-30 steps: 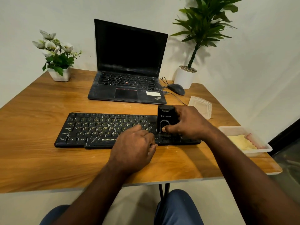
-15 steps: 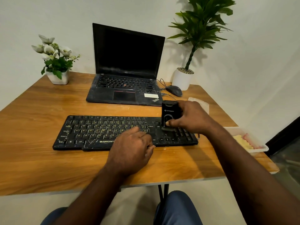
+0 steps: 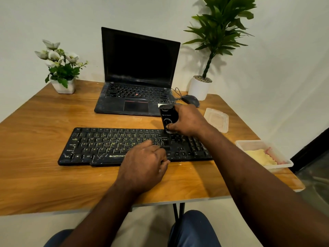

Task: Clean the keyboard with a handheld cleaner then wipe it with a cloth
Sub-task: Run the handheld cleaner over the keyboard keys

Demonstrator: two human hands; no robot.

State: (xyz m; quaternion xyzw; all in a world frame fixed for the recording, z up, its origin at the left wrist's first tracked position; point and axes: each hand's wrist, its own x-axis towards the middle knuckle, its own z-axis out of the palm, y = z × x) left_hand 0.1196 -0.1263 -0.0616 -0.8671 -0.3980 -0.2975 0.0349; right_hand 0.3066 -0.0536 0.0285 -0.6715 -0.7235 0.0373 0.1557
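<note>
With fingers (image 3: 179,111) of right hand (image 3: 189,121) curled round it, holds handheld cleaner (image 3: 168,118) upright, nozzle down on far edge of keyboard (image 3: 106,145), long axis left-right across tabletop (image 3: 44,180). Rests left hand (image 3: 142,163), loosely curled, on near edge. Clear tub (image 3: 284,164) at right: yellow cloth (image 3: 258,156) inside.

**Keyboard, cleaner and cloth on the table**

The black keyboard (image 3: 110,145) lies flat on the wooden table (image 3: 44,175), its long side parallel to the near edge. The key letters are yellowish and the frame has pale scratches. The left hand (image 3: 144,163) rests on its near edge, right of the middle. The handheld cleaner (image 3: 169,116), small, black and box-shaped, stands upright on the far edge of the keyboard's right part, gripped by the right hand (image 3: 188,122). The yellow cloth (image 3: 260,156) lies crumpled in a clear container (image 3: 252,143) at the table's right edge.
</note>
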